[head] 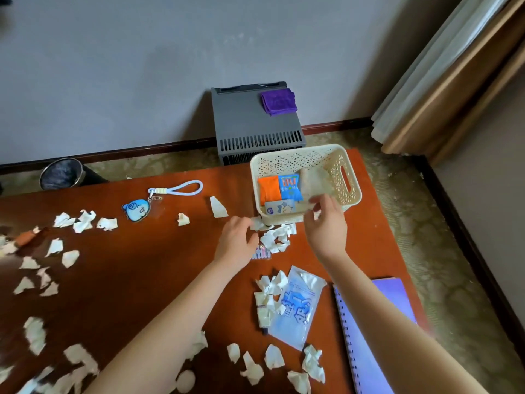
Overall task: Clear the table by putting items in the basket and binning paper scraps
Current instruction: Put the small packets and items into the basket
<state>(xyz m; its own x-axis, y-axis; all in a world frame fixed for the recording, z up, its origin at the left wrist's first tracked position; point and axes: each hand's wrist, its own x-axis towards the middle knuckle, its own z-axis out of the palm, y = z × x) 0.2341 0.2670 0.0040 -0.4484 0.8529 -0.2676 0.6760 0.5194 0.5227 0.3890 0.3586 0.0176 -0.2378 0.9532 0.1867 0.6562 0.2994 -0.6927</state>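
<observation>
A cream lattice basket (345, 177) stands at the far right of the brown table (142, 265). It holds an orange packet (268, 189), a blue packet (289, 186) and a small pale packet (281, 208). My right hand (326, 226) is at the basket's near rim, its fingers on the edge of a blurred clear packet (314, 183) that leans inside. My left hand (237, 240) is just left of it and pinches a white paper scrap (258, 224) at the basket's near corner. Many more paper scraps (277, 238) litter the table.
A blue keychain (136, 209) with a cord loop lies at the far middle. A clear blue-printed bag (298, 305) and a purple spiral notebook (377, 322) lie near right. A dark bin (61, 173) stands on the floor beyond the table's left; a grey box (255, 123) stands behind the basket.
</observation>
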